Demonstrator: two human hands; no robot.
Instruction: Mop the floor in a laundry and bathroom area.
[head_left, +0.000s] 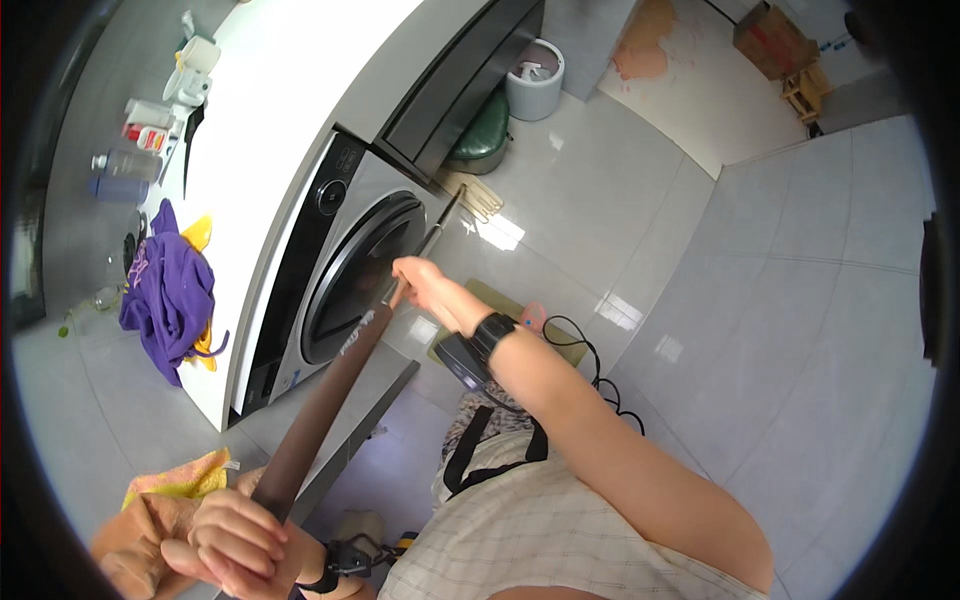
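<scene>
Long round brown pole (335, 390), seemingly foam-sleeved

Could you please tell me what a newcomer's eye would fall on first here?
Probably the long brown-handled mop, slanting up from lower left, gripped by the left hand and right hand. Beside it, the front-loading washing machine sits under the white counter. The crumpled purple garment stands out at the counter's left edge.

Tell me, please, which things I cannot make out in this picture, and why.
All in the head view:
Near end of the pole: the left hand and lower edge hide it.
Inside of the washer: dark door glass obscures it.
Left part of the green stool: the cabinet covers it.
</scene>
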